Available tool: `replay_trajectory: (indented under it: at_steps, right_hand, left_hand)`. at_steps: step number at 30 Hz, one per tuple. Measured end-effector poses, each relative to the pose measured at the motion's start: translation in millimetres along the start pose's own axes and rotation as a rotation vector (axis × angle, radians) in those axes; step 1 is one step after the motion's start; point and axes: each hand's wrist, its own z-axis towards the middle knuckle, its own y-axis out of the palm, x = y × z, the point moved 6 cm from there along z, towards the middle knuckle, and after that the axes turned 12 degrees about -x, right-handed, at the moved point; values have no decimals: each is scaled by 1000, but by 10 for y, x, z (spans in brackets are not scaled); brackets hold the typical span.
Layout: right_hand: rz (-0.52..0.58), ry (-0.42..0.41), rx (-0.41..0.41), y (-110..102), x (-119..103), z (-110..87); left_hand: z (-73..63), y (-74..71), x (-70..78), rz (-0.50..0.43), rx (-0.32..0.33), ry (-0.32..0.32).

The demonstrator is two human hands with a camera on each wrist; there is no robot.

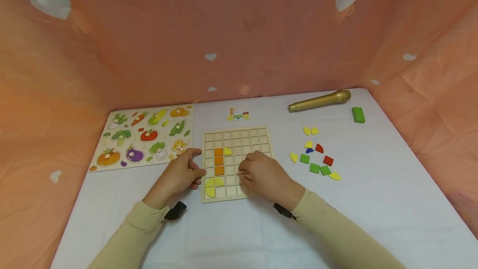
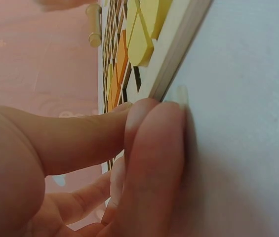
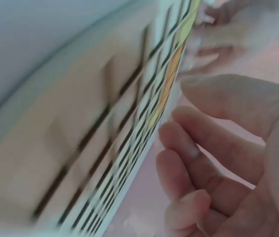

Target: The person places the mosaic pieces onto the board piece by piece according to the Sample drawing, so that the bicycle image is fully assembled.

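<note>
A square wooden grid board (image 1: 231,192) lies on the white table. Orange squares (image 1: 219,161) stand in a column on it, with a yellow quarter-round piece (image 1: 228,151) beside the top one and more yellow pieces (image 1: 210,192) at the lower left. At the board's left edge, my left hand (image 1: 179,173) touches the rim with its thumb and fingertips; they meet at the rim in the left wrist view. Over the board's right part is my right hand (image 1: 267,177), fingers bent. In the right wrist view its thumb and fingers (image 3: 183,143) are apart, with no piece visible between them.
Loose green, red, yellow and blue pieces (image 1: 315,168) lie right of the board. Behind it is a small pattern card (image 1: 238,112). A vegetable puzzle board (image 1: 142,148) lies at left; a gold microphone (image 1: 319,101) and green block (image 1: 358,115) are at back right.
</note>
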Motion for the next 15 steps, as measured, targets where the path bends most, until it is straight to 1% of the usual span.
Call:
replay_trajectory:
  at_steps: [9, 15]
  right_hand:
    - [5, 165, 27, -161, 637, -353]
    - [5, 267, 67, -315, 1040, -573]
  left_hand:
    - [-10, 3, -8, 39, 1, -5]
    - [-4, -3, 5, 42, 6, 11]
